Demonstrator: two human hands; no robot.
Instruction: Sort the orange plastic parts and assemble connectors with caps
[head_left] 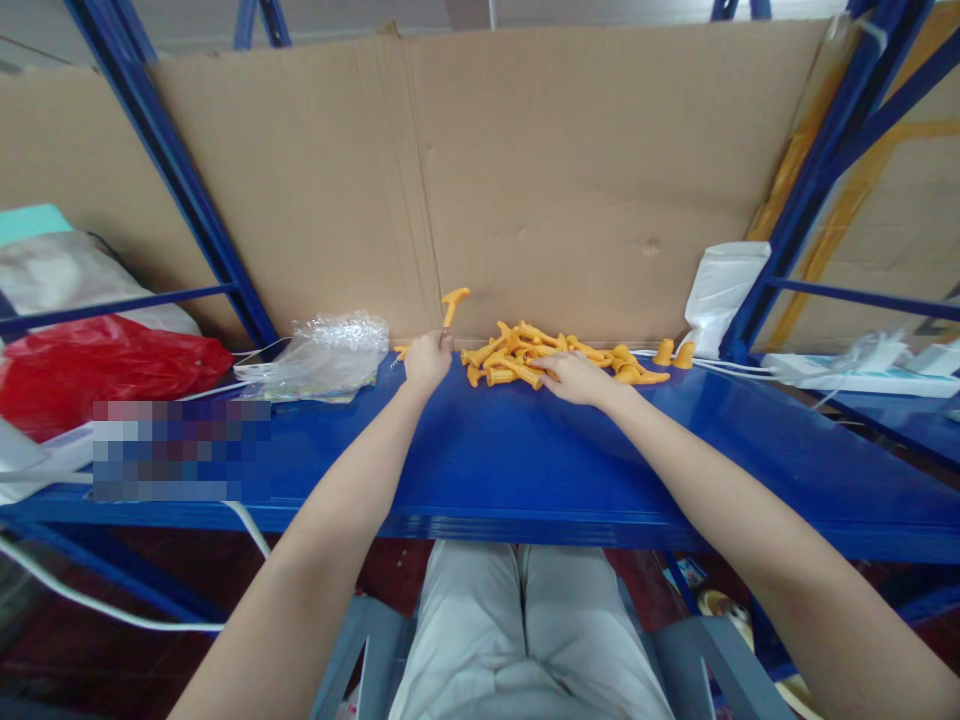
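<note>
My left hand is closed around an orange T-handled tool, its handle upright above the fist and a bit of metal shaft showing below it. Just left of this fist, another orange piece with a thin metal spiral lies on the blue table. A heap of orange plastic handles is spread against the cardboard at the back. My right hand rests at the heap's front right, thumb and fingers bent about an orange handle; the fingertips are partly hidden among the pieces.
Clear plastic bags lie left of my left hand. Two orange caps and a white pouch stand at the back right, near a power strip. A red bag sits far left. Blue posts flank the cardboard wall.
</note>
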